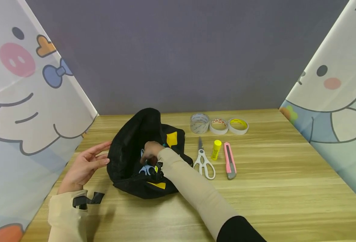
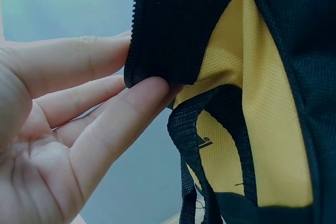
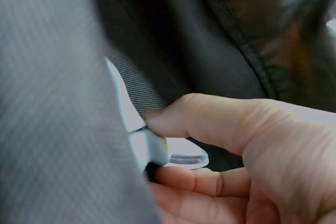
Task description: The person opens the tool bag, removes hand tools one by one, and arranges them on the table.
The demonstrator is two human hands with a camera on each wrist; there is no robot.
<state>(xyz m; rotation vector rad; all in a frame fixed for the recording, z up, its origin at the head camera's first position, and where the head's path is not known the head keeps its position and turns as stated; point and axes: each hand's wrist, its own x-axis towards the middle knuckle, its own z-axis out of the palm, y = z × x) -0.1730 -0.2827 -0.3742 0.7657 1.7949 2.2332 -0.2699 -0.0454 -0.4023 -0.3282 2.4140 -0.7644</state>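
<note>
black bag (image 1: pixel 118 164), soft fabric, lying on wood-grain table (image 1: pixel 271 168), mouth gaping toward the right hand. yellow patches on the outside; left wrist view shows zipper teeth (image 2: pixel 134 19) along the edge, yellow fabric (image 2: pixel 275 129) and a black strap loop (image 2: pixel 181 116). pale object (image 3: pixel 149 148) inside the bag, bluish white, smooth, partly hidden by dark fabric; cannot tell what it is. light blue loops (image 1: pixel 146 169) also in the bag, just below the right hand.

left hand (image 1: pixel 85 164) pinches the bag's zippered edge: thumb on one face, index finger on the other, remaining fingers slightly apart behind. right hand (image 1: pixel 151 150) is inside the bag, pinching the pale object between thumb tip on top and fingers underneath, lower fingers close together.

right of the bag, on the table: white-handled scissors (image 1: pixel 201 154), yellow stick (image 1: pixel 216 150), pink cutter (image 1: pixel 229 161); behind them a clear tape roll (image 1: pixel 199 127) and two white tape rolls (image 1: pixel 238 132) in a row.

yellow fabric has a dark print with a small ® mark, mostly cut off; printing on the yellow stick and inside the tape rolls too small to read.
</note>
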